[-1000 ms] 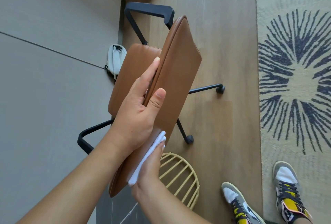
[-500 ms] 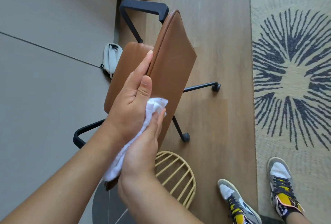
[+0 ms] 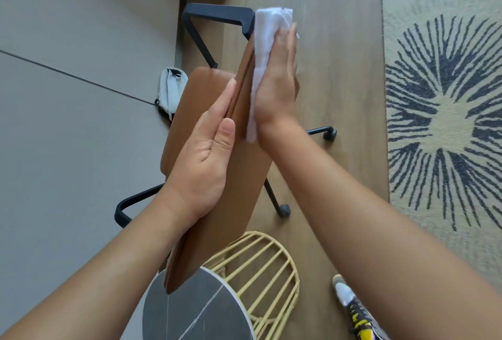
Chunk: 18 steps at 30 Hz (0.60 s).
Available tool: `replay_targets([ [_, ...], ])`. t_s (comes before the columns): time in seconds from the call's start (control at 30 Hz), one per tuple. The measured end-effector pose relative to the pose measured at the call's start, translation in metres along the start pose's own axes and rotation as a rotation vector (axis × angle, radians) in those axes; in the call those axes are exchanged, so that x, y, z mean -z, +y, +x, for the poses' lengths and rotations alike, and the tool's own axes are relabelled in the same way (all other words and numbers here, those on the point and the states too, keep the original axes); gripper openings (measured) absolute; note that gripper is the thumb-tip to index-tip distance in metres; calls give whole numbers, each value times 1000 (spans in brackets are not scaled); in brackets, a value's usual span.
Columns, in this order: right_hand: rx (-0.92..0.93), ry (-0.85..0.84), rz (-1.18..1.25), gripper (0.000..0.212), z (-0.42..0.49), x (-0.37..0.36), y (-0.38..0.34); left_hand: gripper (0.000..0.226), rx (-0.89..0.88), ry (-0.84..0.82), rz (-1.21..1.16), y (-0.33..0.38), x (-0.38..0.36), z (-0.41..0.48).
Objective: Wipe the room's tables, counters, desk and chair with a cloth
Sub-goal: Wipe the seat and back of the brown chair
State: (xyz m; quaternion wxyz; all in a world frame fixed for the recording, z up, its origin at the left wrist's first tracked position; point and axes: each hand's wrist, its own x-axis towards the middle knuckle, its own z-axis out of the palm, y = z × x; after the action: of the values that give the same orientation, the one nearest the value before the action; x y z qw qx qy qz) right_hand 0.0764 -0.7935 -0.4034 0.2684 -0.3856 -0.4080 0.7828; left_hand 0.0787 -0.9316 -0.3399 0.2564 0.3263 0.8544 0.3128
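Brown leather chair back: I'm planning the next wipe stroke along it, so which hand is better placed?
Right. The right hand presses the white cloth flat against the brown leather chair back; the left hand only steadies it.

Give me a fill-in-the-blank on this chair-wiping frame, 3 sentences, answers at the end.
1. The right hand presses a ____ cloth flat against the chair's backrest.
2. The left hand braces the backrest from the side facing the ____.
3. Below the backrest stands a round dark table with a ____ wire frame.

Missing words: white; seat; yellow
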Motion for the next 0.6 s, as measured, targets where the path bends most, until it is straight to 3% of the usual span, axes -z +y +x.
replay_targets([
  [0.27,-97,19,-60,55,56,14,46,55,84,-12,-13,12,0,-3],
  [0.6,-609,22,87,70,38,32,158,53,96,5,-4,15,-1,-5],
])
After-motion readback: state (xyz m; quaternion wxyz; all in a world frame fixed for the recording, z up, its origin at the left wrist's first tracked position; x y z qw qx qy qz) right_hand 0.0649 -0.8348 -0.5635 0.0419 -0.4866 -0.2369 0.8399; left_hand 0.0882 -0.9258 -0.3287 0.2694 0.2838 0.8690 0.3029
